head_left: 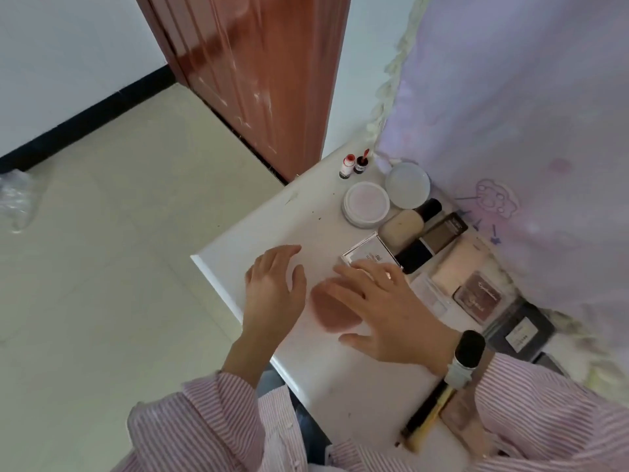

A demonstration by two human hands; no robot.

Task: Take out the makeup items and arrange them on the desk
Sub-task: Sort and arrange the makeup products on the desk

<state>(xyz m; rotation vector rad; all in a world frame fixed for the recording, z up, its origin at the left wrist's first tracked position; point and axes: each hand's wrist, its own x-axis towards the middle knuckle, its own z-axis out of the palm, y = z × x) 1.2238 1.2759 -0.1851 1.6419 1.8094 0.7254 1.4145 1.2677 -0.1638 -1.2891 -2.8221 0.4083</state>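
Note:
Makeup items lie along the right side of the white desk (238, 253). At the far end stand two small red bottles (352, 165), then a round white compact (366, 204) and its loose lid (407, 185). A foundation bottle (406, 221), a dark tube (430, 241), a clear square compact (369, 255), a pink palette (478, 296) and a dark palette (520, 327) follow. A brown makeup sponge (332, 311) lies between my hands. My left hand (274, 291) hovers open over the desk. My right hand (384, 315) is spread flat, fingers over the sponge and compact edge.
A lilac cloth with frilled edge (510, 114) hangs along the desk's right side. A brown door (258, 63) stands beyond the desk's far end. Tiled floor (119, 233) lies to the left. Brushes (429, 417) lie under my right sleeve near the front.

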